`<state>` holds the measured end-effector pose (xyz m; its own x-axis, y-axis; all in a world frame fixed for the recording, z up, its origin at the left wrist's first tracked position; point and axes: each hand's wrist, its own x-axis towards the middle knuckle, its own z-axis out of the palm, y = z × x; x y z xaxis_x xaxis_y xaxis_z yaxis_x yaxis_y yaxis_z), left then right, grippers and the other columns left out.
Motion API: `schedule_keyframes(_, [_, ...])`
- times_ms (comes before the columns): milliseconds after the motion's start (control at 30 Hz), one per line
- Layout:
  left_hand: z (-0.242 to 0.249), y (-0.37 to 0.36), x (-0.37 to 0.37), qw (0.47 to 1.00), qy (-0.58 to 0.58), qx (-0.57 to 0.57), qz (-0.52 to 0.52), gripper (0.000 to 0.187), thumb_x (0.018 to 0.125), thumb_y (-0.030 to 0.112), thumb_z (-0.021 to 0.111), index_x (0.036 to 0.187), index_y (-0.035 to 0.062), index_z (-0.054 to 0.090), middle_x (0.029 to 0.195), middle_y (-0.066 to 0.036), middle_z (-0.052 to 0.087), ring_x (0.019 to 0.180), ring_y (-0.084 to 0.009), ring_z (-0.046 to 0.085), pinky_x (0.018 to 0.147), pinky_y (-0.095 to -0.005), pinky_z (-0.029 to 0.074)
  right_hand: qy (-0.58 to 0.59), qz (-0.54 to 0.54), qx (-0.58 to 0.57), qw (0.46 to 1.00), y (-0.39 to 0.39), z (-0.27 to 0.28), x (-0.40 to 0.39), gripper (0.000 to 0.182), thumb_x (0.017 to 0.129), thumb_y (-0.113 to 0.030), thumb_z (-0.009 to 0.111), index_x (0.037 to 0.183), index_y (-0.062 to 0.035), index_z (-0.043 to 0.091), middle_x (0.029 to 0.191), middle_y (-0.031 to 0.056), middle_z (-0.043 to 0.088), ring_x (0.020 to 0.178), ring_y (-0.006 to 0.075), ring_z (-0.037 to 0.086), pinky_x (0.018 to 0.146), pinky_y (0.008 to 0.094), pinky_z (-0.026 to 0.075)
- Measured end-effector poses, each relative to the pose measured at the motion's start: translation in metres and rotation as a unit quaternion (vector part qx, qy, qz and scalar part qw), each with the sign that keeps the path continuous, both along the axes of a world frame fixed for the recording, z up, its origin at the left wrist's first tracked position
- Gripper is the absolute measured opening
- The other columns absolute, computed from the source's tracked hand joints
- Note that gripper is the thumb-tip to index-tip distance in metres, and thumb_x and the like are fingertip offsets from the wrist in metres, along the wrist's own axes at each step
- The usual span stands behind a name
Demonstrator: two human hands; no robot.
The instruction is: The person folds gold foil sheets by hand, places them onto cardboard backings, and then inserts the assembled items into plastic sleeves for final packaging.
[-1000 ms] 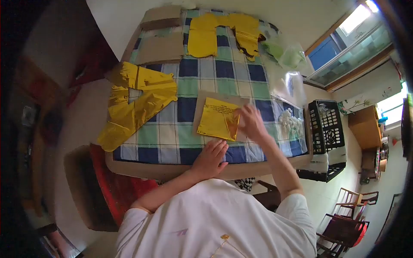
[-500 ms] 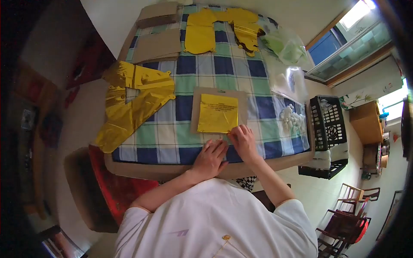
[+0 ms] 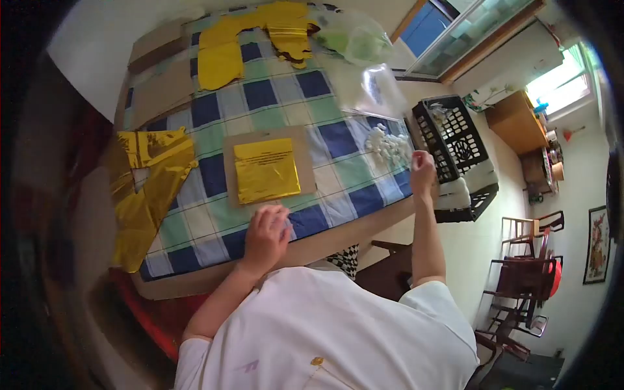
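Observation:
A folded gold foil sheet with printed text [image 3: 265,170] lies on a cardboard backing [image 3: 307,159] in the middle of the cloth. Just below its lower edge is my left hand [image 3: 265,235], empty, with loosely bent fingers, touching neither foil nor card. My right hand [image 3: 422,174] hovers at the table's right edge, its fingers pinched together; what they hold, if anything, is hidden. Beside it, a pile of small white pieces [image 3: 388,148] rests on the cloth.
Larger gold foil shapes lie at the left [image 3: 149,195] and at the back [image 3: 221,58]. Cardboard sheets [image 3: 162,91] are at the back left. Clear plastic bags [image 3: 374,91] lie back right. A black plastic crate [image 3: 448,136] stands against the right edge of the checked tablecloth [image 3: 260,118].
My right hand has left the foil's lower corner and moved right, to the white pieces. My left hand has lifted and curled slightly. The view has turned to the right.

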<state>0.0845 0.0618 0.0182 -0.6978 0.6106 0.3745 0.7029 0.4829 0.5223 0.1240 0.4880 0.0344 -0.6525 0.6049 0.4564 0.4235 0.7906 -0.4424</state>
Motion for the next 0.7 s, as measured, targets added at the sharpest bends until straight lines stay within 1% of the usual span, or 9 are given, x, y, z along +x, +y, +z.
schedule_keyframes(167, [-0.001, 0.008, -0.009, 0.998, 0.044, -0.024, 0.022, 0.042, 0.076, 0.016, 0.068, 0.116, 0.0055, 0.058, 0.123, -0.010, 0.054, 0.111, -0.0266, 0.050, 0.093, -0.0407, 0.042, -0.075, -0.042, 0.062, 0.994, 0.060, -0.015, 0.004, 0.009, 0.084, -0.011, 0.060, 0.091, -0.0063, 0.063, 0.087, 0.0116, 0.060, 0.080, 0.0297, 0.062, 0.070, 0.0385, 0.049])
schedule_keyframes(233, [0.002, 0.011, -0.010, 0.998, 0.047, -0.030, 0.014, 0.040, 0.077, 0.014, 0.067, 0.114, 0.0058, 0.058, 0.123, -0.009, 0.054, 0.111, -0.0261, 0.050, 0.092, -0.0406, 0.042, -0.089, -0.036, 0.104, 0.990, 0.063, -0.017, -0.008, 0.009, 0.083, -0.012, 0.061, 0.089, -0.0053, 0.064, 0.088, 0.0126, 0.061, 0.079, 0.0307, 0.062, 0.069, 0.0391, 0.050])
schedule_keyframes(300, [0.006, 0.012, -0.008, 0.998, 0.051, -0.030, 0.011, 0.036, 0.077, 0.011, 0.067, 0.112, 0.0058, 0.060, 0.121, -0.009, 0.055, 0.110, -0.0255, 0.051, 0.090, -0.0403, 0.043, -0.163, -0.064, 0.136, 0.975, 0.063, -0.023, -0.013, 0.010, 0.082, -0.014, 0.059, 0.088, -0.0063, 0.063, 0.090, 0.0122, 0.061, 0.083, 0.0326, 0.063, 0.071, 0.0423, 0.051])
schedule_keyframes(367, [-0.002, 0.006, -0.005, 1.000, 0.020, 0.009, 0.005, 0.034, 0.076, 0.010, 0.067, 0.110, 0.0060, 0.060, 0.120, -0.008, 0.056, 0.110, -0.0246, 0.052, 0.090, -0.0395, 0.043, -0.194, -0.071, 0.175, 0.963, 0.070, -0.034, -0.020, 0.010, 0.082, -0.014, 0.058, 0.087, -0.0067, 0.062, 0.091, 0.0122, 0.061, 0.085, 0.0331, 0.063, 0.072, 0.0434, 0.051])
schedule_keyframes(500, [-0.009, 0.000, -0.008, 0.999, 0.033, 0.013, 0.010, 0.032, 0.076, 0.008, 0.066, 0.108, 0.0062, 0.061, 0.118, -0.007, 0.057, 0.109, -0.0241, 0.053, 0.092, -0.0387, 0.043, -0.196, -0.084, 0.126, 0.969, 0.087, -0.041, -0.022, 0.016, 0.079, -0.020, 0.058, 0.086, -0.0070, 0.063, 0.095, 0.0151, 0.063, 0.087, 0.0368, 0.062, 0.076, 0.0461, 0.051])
schedule_keyframes(567, [-0.005, 0.000, -0.007, 0.999, 0.033, 0.008, 0.006, 0.036, 0.074, 0.006, 0.067, 0.109, 0.0068, 0.061, 0.119, -0.008, 0.057, 0.111, -0.0259, 0.052, 0.093, -0.0399, 0.043, -0.223, -0.056, 0.050, 0.972, 0.088, -0.027, -0.022, 0.021, 0.077, -0.024, 0.058, 0.087, -0.0059, 0.064, 0.092, 0.0167, 0.065, 0.086, 0.0380, 0.063, 0.076, 0.0474, 0.050])
schedule_keyframes(600, [-0.004, 0.001, -0.007, 0.999, 0.035, 0.008, 0.004, 0.037, 0.073, 0.004, 0.067, 0.109, 0.0071, 0.060, 0.119, -0.009, 0.057, 0.112, -0.0268, 0.052, 0.094, -0.0405, 0.043, -0.196, -0.059, 0.082, 0.975, 0.085, -0.023, -0.021, 0.027, 0.076, -0.028, 0.059, 0.087, -0.0048, 0.065, 0.088, 0.0179, 0.066, 0.082, 0.0384, 0.063, 0.074, 0.0487, 0.050])
schedule_keyframes(633, [-0.004, 0.000, -0.007, 1.000, 0.031, 0.002, 0.003, 0.038, 0.073, 0.005, 0.067, 0.110, 0.0067, 0.060, 0.120, -0.009, 0.057, 0.112, -0.0270, 0.051, 0.094, -0.0405, 0.043, -0.143, -0.055, 0.061, 0.986, 0.074, -0.011, -0.022, 0.027, 0.078, -0.028, 0.062, 0.083, -0.0019, 0.060, 0.088, 0.0147, 0.062, 0.085, 0.0307, 0.062, 0.073, 0.0407, 0.049])
schedule_keyframes(700, [-0.007, 0.003, -0.008, 1.000, 0.023, -0.002, 0.007, 0.038, 0.074, 0.005, 0.066, 0.111, 0.0061, 0.060, 0.121, -0.009, 0.056, 0.113, -0.0275, 0.051, 0.095, -0.0405, 0.042, -0.038, 0.072, -0.128, 0.988, 0.026, 0.011, -0.033, 0.022, 0.081, -0.024, 0.062, 0.083, -0.0022, 0.060, 0.084, 0.0125, 0.061, 0.081, 0.0211, 0.061, 0.069, 0.0316, 0.048])
